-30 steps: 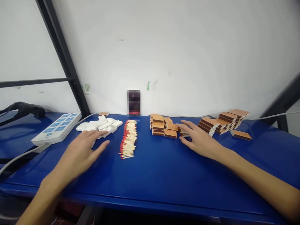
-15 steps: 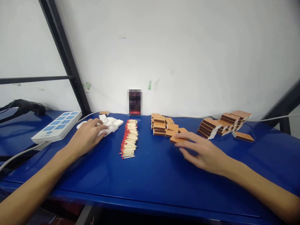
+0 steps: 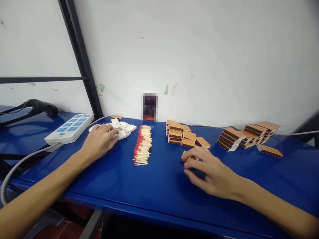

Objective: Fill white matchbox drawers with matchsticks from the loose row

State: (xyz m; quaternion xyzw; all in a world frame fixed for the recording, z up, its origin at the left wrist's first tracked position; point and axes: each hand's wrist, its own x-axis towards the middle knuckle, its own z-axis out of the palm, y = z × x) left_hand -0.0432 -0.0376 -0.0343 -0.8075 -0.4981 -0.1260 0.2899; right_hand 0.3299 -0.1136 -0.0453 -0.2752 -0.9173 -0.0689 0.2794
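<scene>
My left hand (image 3: 101,139) rests with bent fingers on a pile of white matchbox trays (image 3: 129,127), its fingertips closed at the edge of a tray (image 3: 121,134). Between my hands lies a long heap of red-tipped matches (image 3: 142,146). My right hand (image 3: 203,169) grips an orange-brown matchbox sleeve (image 3: 183,156) low over the table, partly covering it with the fingers. Behind that hand stands a loose pile of similar matchbox sleeves (image 3: 175,133), with a single sleeve (image 3: 203,142) at its right side.
Stacked matchboxes (image 3: 230,139) lean in a row on the right, with one matchbox (image 3: 269,150) lying in front. A white power strip (image 3: 71,127) and its cable are on the left. A blurred dark packet (image 3: 150,108) stands against the wall, beyond the blue table (image 3: 159,192).
My right hand has drawn the matchbox sleeve away from the pile, toward me. My left hand stays at the white trays. The whole view has shifted slightly.
</scene>
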